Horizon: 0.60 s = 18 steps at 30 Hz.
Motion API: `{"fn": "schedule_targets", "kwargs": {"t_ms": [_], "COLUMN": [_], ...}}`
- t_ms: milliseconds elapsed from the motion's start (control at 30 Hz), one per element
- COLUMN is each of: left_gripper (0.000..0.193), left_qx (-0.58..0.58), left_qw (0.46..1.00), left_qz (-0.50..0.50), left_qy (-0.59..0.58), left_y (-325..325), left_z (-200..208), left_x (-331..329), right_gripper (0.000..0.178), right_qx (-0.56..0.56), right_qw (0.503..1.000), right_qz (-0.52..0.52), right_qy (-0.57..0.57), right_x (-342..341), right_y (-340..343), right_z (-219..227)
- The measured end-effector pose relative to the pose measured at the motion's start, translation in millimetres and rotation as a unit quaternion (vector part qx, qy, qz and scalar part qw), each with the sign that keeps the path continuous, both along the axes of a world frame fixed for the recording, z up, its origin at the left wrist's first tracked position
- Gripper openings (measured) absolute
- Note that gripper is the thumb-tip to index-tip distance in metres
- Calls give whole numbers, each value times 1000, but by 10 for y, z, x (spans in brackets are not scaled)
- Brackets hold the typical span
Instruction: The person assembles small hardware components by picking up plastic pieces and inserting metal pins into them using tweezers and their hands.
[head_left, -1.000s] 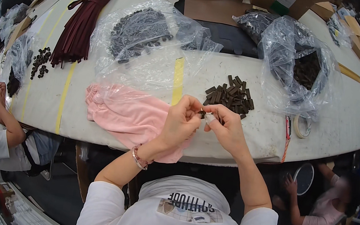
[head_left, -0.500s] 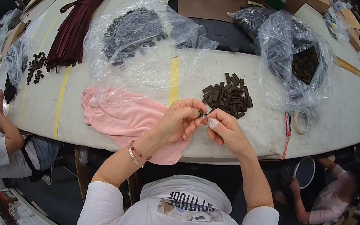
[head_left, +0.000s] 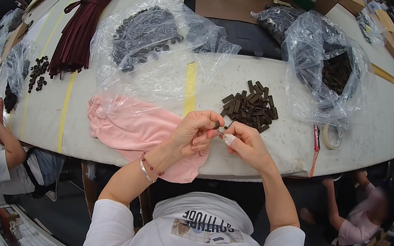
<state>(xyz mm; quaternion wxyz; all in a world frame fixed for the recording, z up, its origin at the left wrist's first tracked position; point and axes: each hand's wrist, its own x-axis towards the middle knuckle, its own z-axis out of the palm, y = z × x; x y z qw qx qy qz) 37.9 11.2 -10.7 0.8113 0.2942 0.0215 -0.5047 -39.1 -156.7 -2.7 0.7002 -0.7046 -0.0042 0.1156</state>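
Note:
Over the near edge of the table, both my hands meet fingertip to fingertip. My left hand [head_left: 194, 134] is closed in a pinch on a small dark loop-like piece [head_left: 217, 125]. Close beside it, my right hand [head_left: 250, 145] is also pinched, its thumb wrapped in white; what its fingers hold is too small to make out. Just beyond them lies a pile of short dark brown strips [head_left: 251, 107]. A pink cloth [head_left: 136, 125] rests on the table, partly behind my left wrist and forearm.
A clear bag [head_left: 144, 34] of small dark pieces lies beyond the cloth. Another open bag [head_left: 335, 76] holds brown strips. Maroon straps [head_left: 84, 19] hang together at left. A red-handled tool [head_left: 316, 139] and tape roll [head_left: 331, 136] lie right. People sit on either side.
My hands stay together with only small finger shifts, the right fingertips moving slightly. At right, the other person's round dark-faced object has dropped out of sight.

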Motion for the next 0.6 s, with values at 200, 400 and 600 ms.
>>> {"fn": "schedule_targets", "kwargs": {"t_ms": [200,400,600], "left_gripper": [13,13,15], "left_qx": [-13,-40,-32], "left_qw": [1000,999,999], "left_qz": [-8,-8,-26], "left_qy": [6,-8,-2], "left_y": [10,-36,7], "left_z": [-29,18,6], "left_x": [19,-38,-41], "right_gripper": [11,11,9], "right_qx": [74,18,42], "right_qw": [997,999,999], "right_qz": [7,-19,2], "right_qy": [29,35,14], "right_x": [17,8,-35], "right_y": [-60,-24,6], "right_z": [115,68,138]}}
